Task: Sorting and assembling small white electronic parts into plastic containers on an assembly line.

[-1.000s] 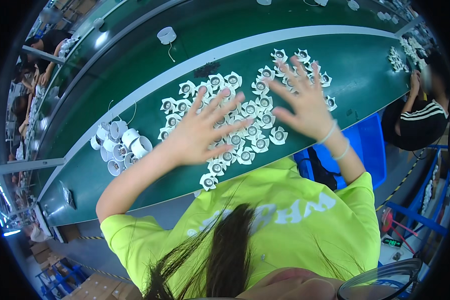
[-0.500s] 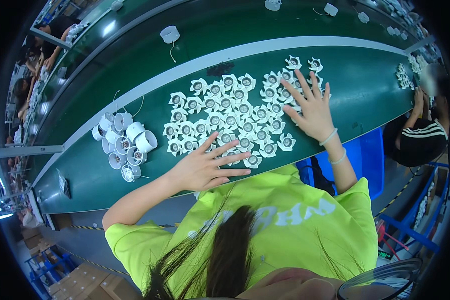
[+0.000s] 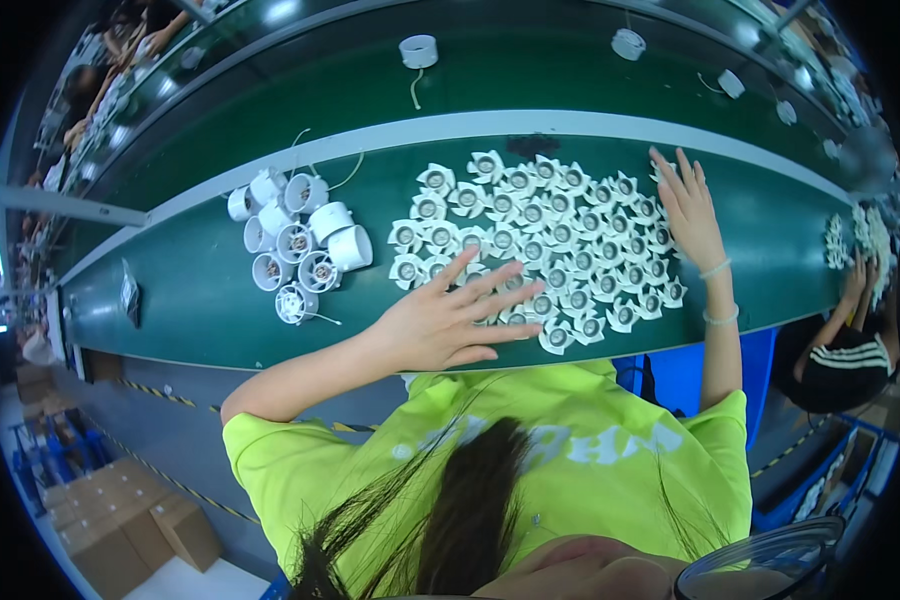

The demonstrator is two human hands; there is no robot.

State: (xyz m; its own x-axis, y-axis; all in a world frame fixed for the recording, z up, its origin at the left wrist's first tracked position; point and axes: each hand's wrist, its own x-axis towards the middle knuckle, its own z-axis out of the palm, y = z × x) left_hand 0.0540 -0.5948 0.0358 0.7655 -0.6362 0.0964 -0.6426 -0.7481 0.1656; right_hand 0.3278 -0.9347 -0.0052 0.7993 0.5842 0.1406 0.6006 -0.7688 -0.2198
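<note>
Both grips are spread flat, holding nothing: the left hand (image 3: 445, 320) rests on the near edge of the white fan-shaped parts (image 3: 545, 240), the right hand (image 3: 688, 205) on their far-right edge, all on the green desk (image 3: 190, 300) beside white cylindrical housings (image 3: 298, 245).

From my remote seat I counted roughly forty white flower-shaped parts (image 3: 550, 240) crowded together on the green surface (image 3: 190, 300), too tightly packed for an exact tally. Eight white cylindrical housings (image 3: 295, 245) sat in a cluster left of them. Three more round white pieces (image 3: 418, 50) lay on the far belt.
</note>
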